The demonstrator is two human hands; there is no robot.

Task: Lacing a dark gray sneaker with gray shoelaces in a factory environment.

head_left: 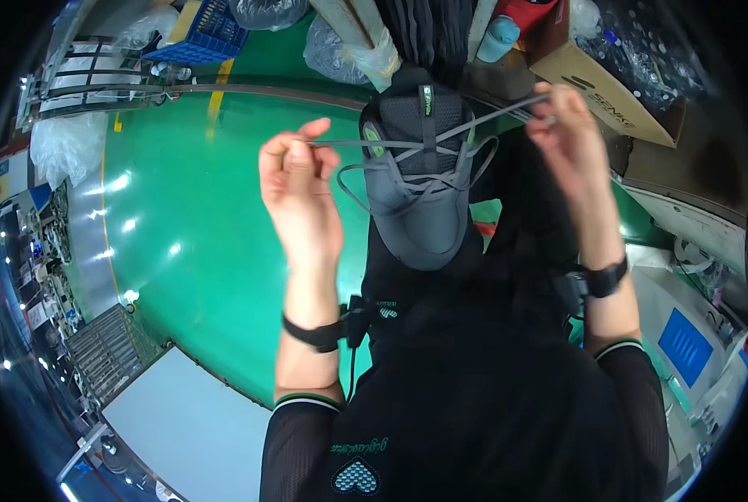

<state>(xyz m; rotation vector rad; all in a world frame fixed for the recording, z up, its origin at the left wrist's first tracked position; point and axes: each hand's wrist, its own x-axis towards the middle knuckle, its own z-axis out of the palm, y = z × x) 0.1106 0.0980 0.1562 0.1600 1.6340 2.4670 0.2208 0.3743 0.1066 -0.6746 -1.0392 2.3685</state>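
Observation:
A grey sneaker [424, 226] with a black collar and tongue rests on my lap, its toe toward me. Its grey shoelace [361, 143] runs through the eyelets, with loose loops at both sides and the two ends drawn outward. My left hand [297, 171] pinches one lace end, left of the shoe. On the other side, my right hand [565, 130] is raised higher and pinches the other end. Both lace ends stretch nearly straight from the tongue to my fingers. Neither hand touches the shoe's body.
An open cardboard box [612, 92] with clear plastic packaging stands at the far right, near a light blue bottle-like item [499, 38]. At the far left are a blue plastic crate [207, 38] and a metal rack [89, 79]. Green floor [190, 243] spreads to my left, beside a pale panel [186, 427].

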